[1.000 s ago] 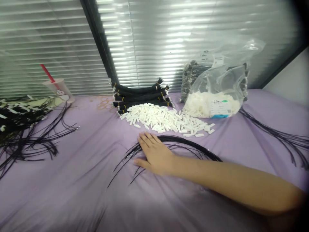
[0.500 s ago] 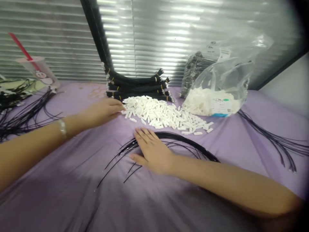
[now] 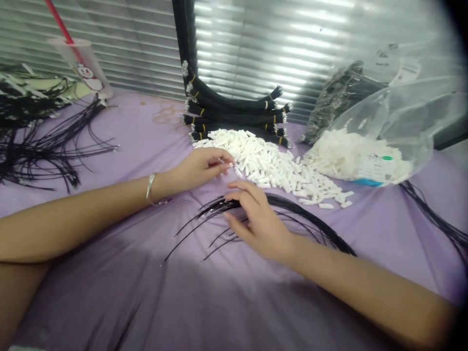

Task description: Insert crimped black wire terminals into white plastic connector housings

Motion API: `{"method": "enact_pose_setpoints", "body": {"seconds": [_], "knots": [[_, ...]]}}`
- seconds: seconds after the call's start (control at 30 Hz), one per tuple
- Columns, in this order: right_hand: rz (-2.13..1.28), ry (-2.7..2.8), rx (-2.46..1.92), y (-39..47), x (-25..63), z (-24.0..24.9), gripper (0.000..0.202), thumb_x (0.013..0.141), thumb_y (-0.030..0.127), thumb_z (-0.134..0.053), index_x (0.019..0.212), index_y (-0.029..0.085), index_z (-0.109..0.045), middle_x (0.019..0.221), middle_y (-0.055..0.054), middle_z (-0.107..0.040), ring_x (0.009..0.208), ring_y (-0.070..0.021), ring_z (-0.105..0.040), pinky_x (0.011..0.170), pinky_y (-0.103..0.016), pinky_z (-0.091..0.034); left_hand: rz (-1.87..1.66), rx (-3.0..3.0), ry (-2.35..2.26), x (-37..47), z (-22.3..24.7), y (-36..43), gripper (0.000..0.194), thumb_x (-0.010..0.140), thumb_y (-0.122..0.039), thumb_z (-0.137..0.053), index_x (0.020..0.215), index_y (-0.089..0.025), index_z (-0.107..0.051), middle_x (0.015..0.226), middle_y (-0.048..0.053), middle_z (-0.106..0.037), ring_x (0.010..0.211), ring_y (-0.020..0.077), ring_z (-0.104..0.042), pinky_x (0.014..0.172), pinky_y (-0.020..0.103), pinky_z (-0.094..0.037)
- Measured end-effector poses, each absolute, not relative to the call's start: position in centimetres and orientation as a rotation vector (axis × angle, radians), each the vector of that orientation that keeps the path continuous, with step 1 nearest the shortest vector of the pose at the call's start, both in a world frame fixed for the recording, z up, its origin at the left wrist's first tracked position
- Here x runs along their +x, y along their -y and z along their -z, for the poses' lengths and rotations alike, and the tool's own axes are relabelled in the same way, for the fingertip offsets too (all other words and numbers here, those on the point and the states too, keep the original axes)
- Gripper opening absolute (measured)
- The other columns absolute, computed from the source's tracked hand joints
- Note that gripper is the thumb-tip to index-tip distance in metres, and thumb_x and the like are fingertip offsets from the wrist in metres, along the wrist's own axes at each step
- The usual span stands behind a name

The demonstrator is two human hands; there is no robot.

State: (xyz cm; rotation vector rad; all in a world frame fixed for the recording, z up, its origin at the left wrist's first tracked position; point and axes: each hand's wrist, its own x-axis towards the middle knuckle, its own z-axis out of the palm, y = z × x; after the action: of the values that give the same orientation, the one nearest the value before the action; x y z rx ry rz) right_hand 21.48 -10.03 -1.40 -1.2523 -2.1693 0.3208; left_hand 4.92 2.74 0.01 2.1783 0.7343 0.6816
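Observation:
My left hand [image 3: 201, 168], with a silver bracelet at its wrist, is at the left front edge of a heap of small white plastic pieces [image 3: 263, 161]. Its thumb and forefinger are pinched, and a small white plastic piece [image 3: 231, 165] shows at their tips. Just in front of the heap, my right hand [image 3: 261, 219] hovers over or rests lightly on a bundle of thin black wires [image 3: 307, 214]; which of the two, I cannot tell. Its fingers are bent but apart. The wires' tips fan out to the left beneath it.
Tied black wire bundles [image 3: 237, 107] are stacked behind the heap. At right stand a clear bag of white pieces [image 3: 358, 153] and a bag of dark parts [image 3: 332, 100]. More loose wires [image 3: 47, 141] lie at left near a cup with a red straw [image 3: 86, 66]. Purple cloth [image 3: 146, 292] covers the table.
My left hand has turned and closed its fingertips at the heap's front edge. My right hand, flat on the wires before, has bent its fingers. The whole view has shifted.

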Motion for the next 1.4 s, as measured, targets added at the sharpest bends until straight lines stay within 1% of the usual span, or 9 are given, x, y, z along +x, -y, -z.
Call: {"method": "enact_pose_setpoints", "body": {"seconds": [0.2, 0.47, 0.63, 0.7, 0.8, 0.97, 1.13, 1.3, 1.4], "knots": [[-0.326, 2.247, -1.243, 8.5, 22.6, 0.1, 0.011, 0.085, 0.015, -0.048, 0.088, 0.014, -0.059, 0.087, -0.007, -0.057, 0.083, -0.0149, -0.053, 0.077, -0.03, -0.045, -0.667, 1.609, -0.697, 6.2, 1.6, -2.6, 0.019, 0.08, -0.018, -0.059, 0.095, -0.006, -0.057, 0.087, 0.006, -0.06, 0.062, 0.009, -0.061, 0.063, 0.025, -0.053], [-0.407, 2.526, -1.404, 8.1, 25.1, -2.2, 0.026, 0.087, 0.03, -0.052, 0.108, 0.014, -0.055, 0.107, -0.01, -0.056, 0.101, -0.0181, -0.052, 0.089, -0.034, -0.044, -0.695, 1.459, -0.686, 6.0, 1.4, -3.0, 0.015, 0.082, -0.013, -0.056, 0.095, -0.004, -0.057, 0.084, 0.005, -0.059, 0.065, 0.0069, -0.059, 0.065, 0.021, -0.053], [-0.368, 2.681, -0.976, 10.3, 20.9, -2.7, 0.026, 0.089, 0.026, -0.047, 0.106, 0.011, -0.059, 0.106, -0.01, -0.059, 0.103, -0.0187, -0.051, 0.094, -0.033, -0.042, -0.682, 1.442, -0.69, 6.1, 1.6, -3.2, 0.01, 0.083, -0.009, -0.054, 0.09, -0.003, -0.058, 0.08, 0.005, -0.059, 0.059, 0.0061, -0.059, 0.058, 0.018, -0.052], [-0.31, 2.788, -0.757, 11.1, 18.2, -2.2, 0.046, 0.092, 0.042, -0.041, 0.123, 0.009, -0.052, 0.123, -0.011, -0.054, 0.113, -0.023, -0.047, 0.1, -0.038, -0.037, -0.7, 1.443, -0.687, 6.2, 1.9, -3.3, 0.01, 0.083, -0.009, -0.055, 0.089, -0.004, -0.058, 0.081, 0.005, -0.06, 0.06, 0.0068, -0.06, 0.059, 0.019, -0.053], [-0.24, 3.002, -0.474, 11.7, 15.6, -1.1, 0.066, 0.092, 0.052, -0.032, 0.139, 0.005, -0.035, 0.146, -0.011, -0.031, 0.134, -0.0271, -0.025, 0.113, -0.042, -0.016, -0.696, 1.434, -0.689, 6.2, 2.1, -3.4, 0.01, 0.083, -0.01, -0.055, 0.089, -0.004, -0.058, 0.081, 0.005, -0.06, 0.061, 0.0075, -0.061, 0.06, 0.02, -0.053], [-0.227, 3.067, -0.838, 10.7, 17.7, -0.3, 0.075, 0.091, 0.06, -0.022, 0.14, 0.004, -0.034, 0.148, -0.014, -0.024, 0.139, -0.0294, -0.014, 0.114, -0.047, -0.003, -0.661, 1.447, -0.696, 6.1, 1.7, -3.4, 0.011, 0.083, -0.011, -0.054, 0.091, -0.003, -0.058, 0.077, 0.005, -0.061, 0.057, 0.0063, -0.059, 0.058, 0.018, -0.051], [-0.212, 2.993, -1.014, 9.6, 21.6, -1.1, 0.069, 0.09, 0.055, -0.037, 0.139, 0.007, -0.035, 0.148, -0.016, -0.023, 0.139, -0.0292, -0.015, 0.113, -0.049, -0.014, -0.657, 1.425, -0.676, 6.0, 1.8, -3.3, 0.011, 0.083, -0.012, -0.056, 0.091, -0.004, -0.058, 0.076, 0.004, -0.061, 0.057, 0.0064, -0.06, 0.057, 0.017, -0.05], [-0.143, 2.557, -1.174, 7.9, 23.7, -2.6, 0.032, 0.088, 0.028, -0.051, 0.113, 0.009, -0.055, 0.117, -0.013, -0.057, 0.113, -0.0182, -0.05, 0.099, -0.032, -0.04, -0.667, 1.422, -0.667, 6.2, 1.9, -3.4, 0.011, 0.082, -0.011, -0.055, 0.09, -0.004, -0.059, 0.079, 0.005, -0.061, 0.059, 0.0064, -0.06, 0.06, 0.018, -0.051], [-0.148, 2.497, -1.392, 6.8, 25.4, -2.7, 0.027, 0.087, 0.026, -0.051, 0.109, 0.012, -0.056, 0.105, -0.01, -0.059, 0.1, -0.0168, -0.055, 0.09, -0.03, -0.045, -0.661, 1.417, -0.659, 6.2, 1.7, -3.5, 0.012, 0.083, -0.012, -0.055, 0.091, -0.004, -0.059, 0.08, 0.004, -0.06, 0.06, 0.0068, -0.06, 0.06, 0.019, -0.052]]}}
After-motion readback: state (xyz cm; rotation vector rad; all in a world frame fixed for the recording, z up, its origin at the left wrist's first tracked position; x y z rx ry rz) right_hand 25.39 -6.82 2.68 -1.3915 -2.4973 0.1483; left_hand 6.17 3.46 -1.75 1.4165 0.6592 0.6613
